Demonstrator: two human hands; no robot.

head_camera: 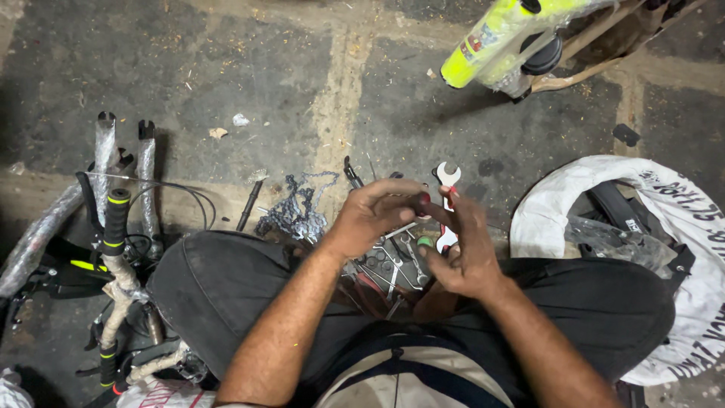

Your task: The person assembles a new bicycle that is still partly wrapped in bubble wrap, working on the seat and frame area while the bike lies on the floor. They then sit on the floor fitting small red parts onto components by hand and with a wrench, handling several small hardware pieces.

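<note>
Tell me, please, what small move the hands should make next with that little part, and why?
Probably lower the small part toward the lap to grip it better. The left hand pinches its reddish end, and the right hand meets it with spread fingers above the pile of wrenches, where a dropped piece would be hard to find.

Below me the stone floor point(249, 60) carries a bike chain point(296, 210) at my twelve, spanners point(448, 175) beside it, a white sack point(683, 219) at three.

Bicycle chain point(296, 208); handlebar point(115, 227); white sack point(680, 227)
</note>
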